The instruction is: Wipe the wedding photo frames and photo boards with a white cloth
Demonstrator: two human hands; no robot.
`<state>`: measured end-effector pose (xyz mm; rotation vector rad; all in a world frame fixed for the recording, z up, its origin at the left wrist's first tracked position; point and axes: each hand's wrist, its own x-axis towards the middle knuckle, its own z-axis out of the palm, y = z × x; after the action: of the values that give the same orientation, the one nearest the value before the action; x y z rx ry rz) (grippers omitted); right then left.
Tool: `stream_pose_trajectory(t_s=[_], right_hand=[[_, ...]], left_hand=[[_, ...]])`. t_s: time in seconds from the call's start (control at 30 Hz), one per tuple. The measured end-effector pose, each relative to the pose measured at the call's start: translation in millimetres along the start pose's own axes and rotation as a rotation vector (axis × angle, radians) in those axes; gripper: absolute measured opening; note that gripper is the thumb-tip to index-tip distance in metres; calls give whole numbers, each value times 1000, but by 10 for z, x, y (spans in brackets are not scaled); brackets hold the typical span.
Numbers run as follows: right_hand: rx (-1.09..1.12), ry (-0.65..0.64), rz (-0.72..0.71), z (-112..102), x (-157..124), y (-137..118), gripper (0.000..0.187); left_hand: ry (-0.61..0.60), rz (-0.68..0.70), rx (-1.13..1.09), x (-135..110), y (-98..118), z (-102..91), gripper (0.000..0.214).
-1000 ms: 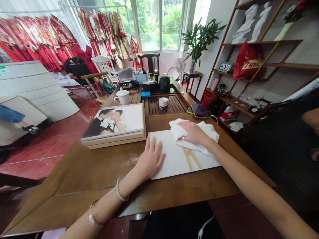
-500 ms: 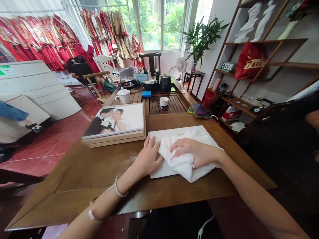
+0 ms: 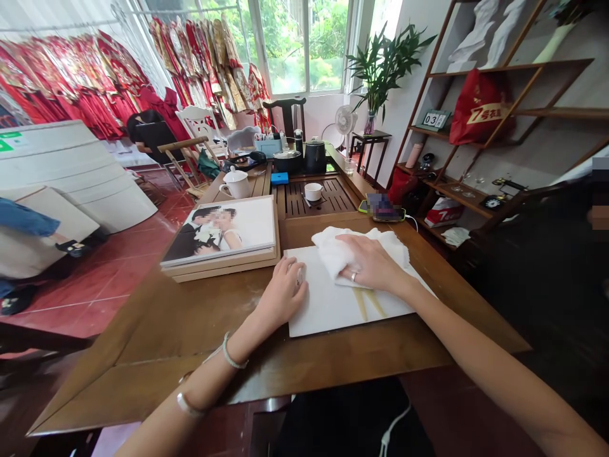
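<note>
A white flat panel (image 3: 316, 314) lies on the wooden table, with two yellowish-tan stripes showing on its lower part. At the panel's left edge rests my left hand (image 3: 281, 293), fingers slightly bent and apart, touching the edge without wrapping round anything. My right hand (image 3: 375, 261) presses a bunched white towel (image 3: 330, 251) onto the panel's upper part, fingers curled over the cloth. The towel hides the far edge and some of the surface. Left of the panel, a framed photo (image 3: 247, 228) of a couple lies face up on another flat piece.
Beyond the panel stand a slatted tea tray (image 3: 291, 204) with a white cup (image 3: 313, 192), a lidded mug (image 3: 235, 184) and a black kettle (image 3: 314, 154). A phone (image 3: 383, 207) with a cable lies at the table's right edge. A person sits at far right.
My right hand has slid the towel away from me to the panel's upper part, uncovering the lower part and its tan stripes. My left hand stays at the left edge.
</note>
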<state>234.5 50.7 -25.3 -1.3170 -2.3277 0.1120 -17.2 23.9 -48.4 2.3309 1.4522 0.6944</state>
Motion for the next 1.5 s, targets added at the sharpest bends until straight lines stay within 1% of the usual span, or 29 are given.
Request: stream_pose_trajectory(t_s=[0.07,0.17,0.23,0.3,0.37,0.4,0.43,0.5,0.6,0.67,0.7,0.77,0.8,0.87,0.9,0.97,1.07,1.17,1.23,1.37,1.43,1.5], right_hand=[[82,-50,-122,-29,-5,40,61],[199,-137,-219,-132,-12,77,51],[301,-221,-246,-220,-22,63,47],[415,-308,-245,-295,-39,17,50],[514,-367,-238,-332,-58,-43,57],[540,-374,-234,-330,-65,-70,59],[545,-360,-226,-313,-69,-93,60],[493,-270,-195,-236,-65,-124,55],[276,-48,-90,-72,-40,-141,43],[110,61,-4,12,-29,-148,39],[46,77,33,37,-28,-154,39],[-20,29,60,51,-32,-170,43],[-26,-22,43,46,-35,-182,45],[-9,-120,-34,28,-30,-215,51],[4,-151,-79,23,-20,-238,54],[26,-167,-154,31,17,-296,56],[22,-148,-232,70,88,-396,50],[50,-182,-331,71,112,-473,43],[116,-228,-402,19,83,-499,41],[334,-344,-526,-160,-20,-475,40],[417,-391,-533,-235,-44,-419,39],[425,-396,-481,-273,-34,-341,40]], left_hand=[[37,-9,-27,15,16,-18,32],[72,-63,-72,46,49,-60,34],[90,-139,-98,65,76,-94,36],[110,-197,-120,77,105,-123,39],[114,-205,-132,80,134,-145,41],[110,-198,-132,78,147,-153,42],[103,-189,-130,75,158,-158,42],[88,-175,-126,67,173,-166,42],[79,-175,-121,60,172,-169,44],[78,-181,-116,60,163,-168,46],[78,-183,-115,61,157,-167,46],[80,-178,-117,64,148,-161,46],[83,-172,-120,64,145,-156,46],[96,-156,-133,61,140,-140,46],[104,-145,-141,57,138,-128,47],[129,-126,-159,45,134,-100,48],[160,-100,-181,24,135,-58,52],[190,-79,-179,5,160,-44,56],[219,-77,-170,-4,190,-57,56],[250,-66,-204,-14,252,-101,52],[240,-46,-239,-13,266,-110,51],[228,-33,-268,-11,271,-106,50]])
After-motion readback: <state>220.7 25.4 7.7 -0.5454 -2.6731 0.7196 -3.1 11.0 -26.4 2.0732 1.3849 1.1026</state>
